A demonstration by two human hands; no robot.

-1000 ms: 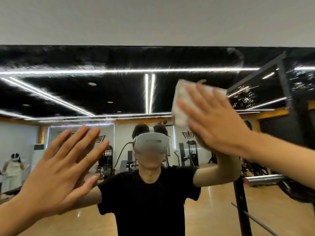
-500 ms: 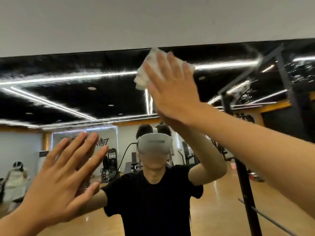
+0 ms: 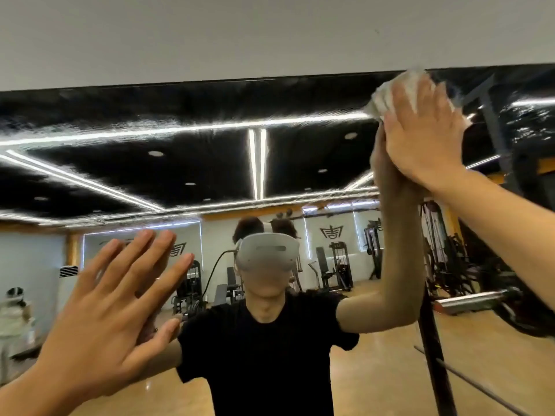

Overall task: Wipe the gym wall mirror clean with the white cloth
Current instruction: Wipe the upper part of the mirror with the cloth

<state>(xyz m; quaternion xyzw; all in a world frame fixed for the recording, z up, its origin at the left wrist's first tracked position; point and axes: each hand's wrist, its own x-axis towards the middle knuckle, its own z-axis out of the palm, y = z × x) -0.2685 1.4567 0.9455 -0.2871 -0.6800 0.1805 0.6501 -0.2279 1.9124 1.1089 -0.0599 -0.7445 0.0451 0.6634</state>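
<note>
The wall mirror point(image 3: 210, 163) fills most of the view, its top edge running under a pale wall. My right hand point(image 3: 420, 136) is raised to the upper right, fingers straight, pressing the white cloth point(image 3: 387, 91) flat against the glass just below the mirror's top edge. The cloth shows above and to the left of my fingers. My left hand point(image 3: 111, 319) lies flat on the mirror at the lower left, fingers spread, holding nothing.
The mirror reflects a person in a black shirt with a headset point(image 3: 265, 255), gym machines point(image 3: 336, 265) on a wooden floor, and ceiling light strips. A black upright post point(image 3: 432, 340) of a rack shows at the right. Another person point(image 3: 13, 310) is reflected at far left.
My right hand has swept the cloth up and then to the right along the mirror's top edge. The left hand has stayed flat on the glass.
</note>
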